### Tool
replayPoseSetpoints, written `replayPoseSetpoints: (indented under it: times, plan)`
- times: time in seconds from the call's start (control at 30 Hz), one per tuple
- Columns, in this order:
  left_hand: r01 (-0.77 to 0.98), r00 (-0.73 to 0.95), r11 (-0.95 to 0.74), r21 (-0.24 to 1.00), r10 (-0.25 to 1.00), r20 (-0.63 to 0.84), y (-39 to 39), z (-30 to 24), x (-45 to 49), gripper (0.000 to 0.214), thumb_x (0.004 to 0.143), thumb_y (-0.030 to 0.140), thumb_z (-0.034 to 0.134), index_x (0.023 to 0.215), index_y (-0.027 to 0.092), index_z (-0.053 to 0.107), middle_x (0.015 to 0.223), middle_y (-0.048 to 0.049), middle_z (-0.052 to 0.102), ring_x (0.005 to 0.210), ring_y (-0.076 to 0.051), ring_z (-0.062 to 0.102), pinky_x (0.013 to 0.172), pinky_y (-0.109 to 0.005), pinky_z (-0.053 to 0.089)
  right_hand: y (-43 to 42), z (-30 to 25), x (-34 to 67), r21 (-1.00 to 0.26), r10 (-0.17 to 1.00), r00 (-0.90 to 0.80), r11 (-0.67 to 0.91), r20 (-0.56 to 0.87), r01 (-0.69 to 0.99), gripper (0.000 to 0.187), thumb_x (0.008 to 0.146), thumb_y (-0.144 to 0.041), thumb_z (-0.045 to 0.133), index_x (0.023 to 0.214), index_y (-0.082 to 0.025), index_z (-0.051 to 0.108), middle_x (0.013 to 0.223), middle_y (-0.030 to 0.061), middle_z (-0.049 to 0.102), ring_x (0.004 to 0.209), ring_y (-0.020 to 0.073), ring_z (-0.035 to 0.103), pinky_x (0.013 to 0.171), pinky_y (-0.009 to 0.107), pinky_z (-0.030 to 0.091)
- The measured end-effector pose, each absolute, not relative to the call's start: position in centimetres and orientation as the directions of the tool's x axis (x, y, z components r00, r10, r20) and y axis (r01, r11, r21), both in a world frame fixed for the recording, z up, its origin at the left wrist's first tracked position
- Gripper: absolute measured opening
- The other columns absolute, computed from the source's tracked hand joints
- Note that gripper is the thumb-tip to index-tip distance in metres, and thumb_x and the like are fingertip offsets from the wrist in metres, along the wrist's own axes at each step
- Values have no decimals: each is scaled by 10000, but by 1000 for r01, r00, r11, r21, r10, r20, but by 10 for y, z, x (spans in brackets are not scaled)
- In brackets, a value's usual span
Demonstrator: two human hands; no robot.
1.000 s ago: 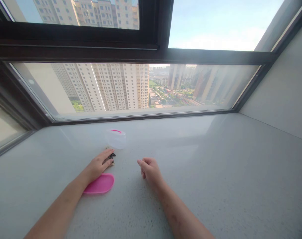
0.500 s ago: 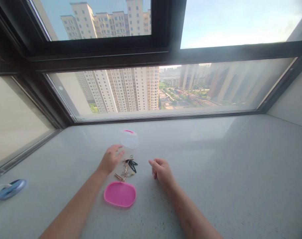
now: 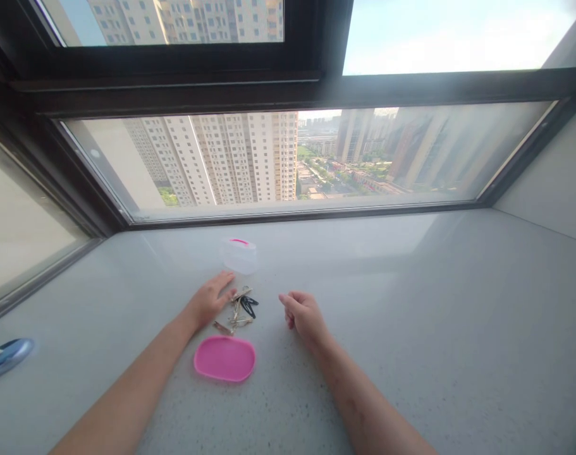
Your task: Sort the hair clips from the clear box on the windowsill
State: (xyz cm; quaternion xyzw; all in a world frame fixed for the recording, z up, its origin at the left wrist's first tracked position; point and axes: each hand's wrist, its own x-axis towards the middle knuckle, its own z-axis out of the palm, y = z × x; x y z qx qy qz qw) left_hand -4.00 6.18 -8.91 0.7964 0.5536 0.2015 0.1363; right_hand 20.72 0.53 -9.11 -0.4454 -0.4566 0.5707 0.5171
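A small heap of hair clips lies on the pale sill: black snap clips (image 3: 248,305) on the right side, gold-coloured clips (image 3: 235,309) around them. Just left of the heap is my left hand (image 3: 210,299), fingers spread, its thumb at the gold clips and holding nothing. My right hand (image 3: 305,316) rests to the right of the heap, apart from it, with the fingers curled in and nothing visible in them. A shallow pink oval lid (image 3: 225,359) sits nearer to me. Beyond the heap stands a translucent box (image 3: 240,256) with a pink strip on top, close to my left fingertips.
The speckled sill (image 3: 411,328) stretches wide to the right. Dark window frames (image 3: 297,212) border its far side. At the left edge is a blue-and-white object (image 3: 10,357), partly cut off. A white wall (image 3: 548,170) closes the right side.
My view has shifted slightly, so everything sits a little higher and further left. My left hand has come down flatter, its thumb at the clips. My right hand keeps its curled pose.
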Motion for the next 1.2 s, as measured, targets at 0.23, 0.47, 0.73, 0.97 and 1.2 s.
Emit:
replayPoseSetpoints:
  times: [0.23,0.47,0.73,0.97,1.2]
  plan:
    - [708,419,-447,546,889,185,29,-75,-14,407,836,404,460,1168,188,553,1224,-87,592,1136,-229,521,976,-349,405,5,-91,207,-978,997,-69,-35,-22,-203,351,732,-356,552,485,-193,366,378,-68,379,325,67,350,366,199,257]
    - [661,328,-421,621,906,267,28,-59,-12,352,791,351,521,1094,183,580,1013,-64,663,906,-206,599,811,-333,474,5,-92,207,-975,997,-73,-25,-9,-221,347,731,-347,553,485,-195,363,379,-66,383,327,71,361,363,203,258]
    - [626,407,-429,651,892,195,49,-76,-2,416,741,425,586,1075,183,639,1266,-106,561,1190,-280,469,1025,-395,331,6,-93,207,-984,998,-64,-25,-14,-178,363,741,-355,555,474,-190,372,374,-66,379,322,70,359,365,201,259]
    - [541,433,-380,750,891,139,30,-76,13,365,817,418,501,1089,214,633,1224,-84,602,1169,-250,509,974,-356,397,6,-93,206,-987,998,-66,-14,-3,-162,372,760,-343,551,476,-189,367,375,-68,379,326,67,357,373,200,259]
    - [531,161,-282,799,959,232,47,-69,-1,215,749,374,567,786,195,681,984,-50,703,940,-243,625,828,-327,462,7,-94,206,-987,998,-70,-16,-5,-159,369,759,-341,550,471,-187,377,371,-67,383,324,68,357,369,200,253]
